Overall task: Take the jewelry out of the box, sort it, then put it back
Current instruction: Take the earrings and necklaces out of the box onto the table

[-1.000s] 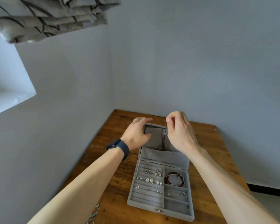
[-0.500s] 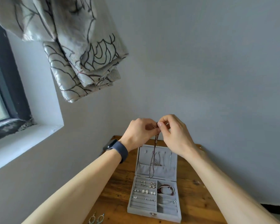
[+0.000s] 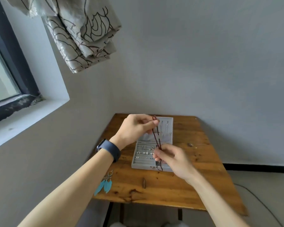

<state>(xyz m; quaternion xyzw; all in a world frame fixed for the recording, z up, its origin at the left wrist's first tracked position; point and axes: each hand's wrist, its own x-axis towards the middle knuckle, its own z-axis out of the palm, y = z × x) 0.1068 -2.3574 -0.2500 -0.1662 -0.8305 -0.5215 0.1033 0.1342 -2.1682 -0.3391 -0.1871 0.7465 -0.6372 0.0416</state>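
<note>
Necklace hangs over the open box, fingers of our L hand pinching its top & fingers of our R hand pinching it lower, prob. so we keep it straight & untangled; earrings lie on the desk.

Your necklace is dark red, the box pale grey, the feather earrings turquoise — the desk knotty brown, the curtain beige with dark leaf outlines.
</note>
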